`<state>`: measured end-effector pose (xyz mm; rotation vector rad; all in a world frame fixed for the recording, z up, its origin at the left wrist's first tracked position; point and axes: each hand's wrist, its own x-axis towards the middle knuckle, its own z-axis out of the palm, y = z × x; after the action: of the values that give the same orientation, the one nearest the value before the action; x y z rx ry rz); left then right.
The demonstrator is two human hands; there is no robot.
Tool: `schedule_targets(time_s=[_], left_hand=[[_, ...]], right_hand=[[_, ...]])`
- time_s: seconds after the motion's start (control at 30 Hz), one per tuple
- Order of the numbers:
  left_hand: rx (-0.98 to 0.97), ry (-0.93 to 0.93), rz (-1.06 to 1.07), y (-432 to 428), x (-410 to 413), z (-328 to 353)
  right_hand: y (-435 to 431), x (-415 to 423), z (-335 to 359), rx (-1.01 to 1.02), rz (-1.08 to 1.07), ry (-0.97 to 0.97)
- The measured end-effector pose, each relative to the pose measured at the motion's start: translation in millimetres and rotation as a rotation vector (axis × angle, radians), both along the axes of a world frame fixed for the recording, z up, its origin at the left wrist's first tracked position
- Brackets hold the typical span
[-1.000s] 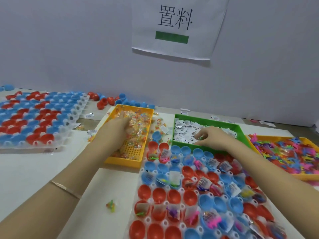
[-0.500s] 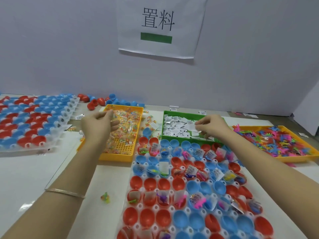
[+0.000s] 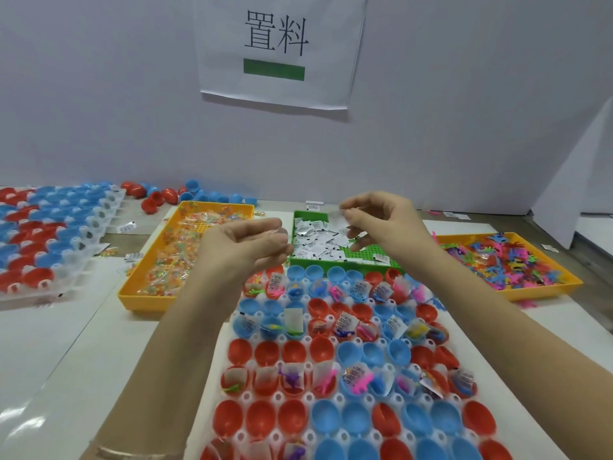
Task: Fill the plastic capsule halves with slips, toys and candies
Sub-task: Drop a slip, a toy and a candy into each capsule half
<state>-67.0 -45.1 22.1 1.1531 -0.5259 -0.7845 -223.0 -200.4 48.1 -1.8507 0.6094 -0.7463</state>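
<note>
The right hand [image 3: 381,227] is raised over the green tray [image 3: 368,257], thumb and forefinger pinching a pale slip [image 3: 335,214] that is too blurred to show its print or which way it lies. The left hand [image 3: 245,247] hovers beside it with its fingers curled in. There is a clear sheen at the fingertips, but I cannot tell whether they hold anything. A bracelet [image 3: 132,454] on the left wrist is cut off by the bottom edge.

Below both hands the capsule halves [image 3: 331,356], red and blue, sit open side up in a white rack whose long axis runs away from the person towards the green tray. Six rows show, the nearest cropped; two of them are empty and the others hold slips and toys.

Three supply trays stand across the surface [image 3: 49,343]: a yellow tray [image 3: 132,293] of candies, the green one of slips, and an orange tray [image 3: 544,290] of toys. A second rack [image 3: 43,234] lies far left, partly out of frame, with loose halves [image 3: 156,199] behind it. One paper sign [image 3: 278,51] hangs on the wall.
</note>
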Motion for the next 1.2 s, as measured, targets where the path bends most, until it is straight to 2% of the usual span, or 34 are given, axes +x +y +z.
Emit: schedule_targets(time_s=[0.13,0.23,0.37,0.5,0.67,0.8,0.93,1.0,1.1,1.13,1.2], left_hand=[[0.011,-0.075,-0.168,0,-8,16],[0.036,-0.056,-0.268,-6,-14,20],[0.079,0.018,-0.284,-11,-11,20],[0.083,-0.131,-0.378,-10,-9,16],[0.067,-0.161,-0.372,-13,-6,8],[0.03,-0.144,-0.336,-16,-2,1],[-0.009,-0.161,-0.329,-22,4,-7],[0.019,-0.18,-0.343,-27,14,-17],[0.093,-0.24,-0.424,-40,30,-36],[0.102,-0.251,-0.451,-48,36,-41],[0.109,-0.27,-0.489,-60,45,-50]], right_hand=[[31,-5,16,-0.013,0.196,-0.038],[35,-2,17,-0.036,0.154,0.004],[30,-2,18,-0.053,0.081,0.086],[28,0,18,-0.094,0.118,0.133],[27,2,17,-0.132,0.119,0.201],[10,-14,15,-0.113,0.009,0.21],[-51,-62,2,-0.103,-0.343,0.178],[-86,-92,-11,-0.182,-0.52,0.381],[-113,-127,-37,-0.217,-0.417,0.934],[-116,-134,-45,-0.234,-0.37,1.046],[-114,-138,-51,-0.271,-0.351,1.088]])
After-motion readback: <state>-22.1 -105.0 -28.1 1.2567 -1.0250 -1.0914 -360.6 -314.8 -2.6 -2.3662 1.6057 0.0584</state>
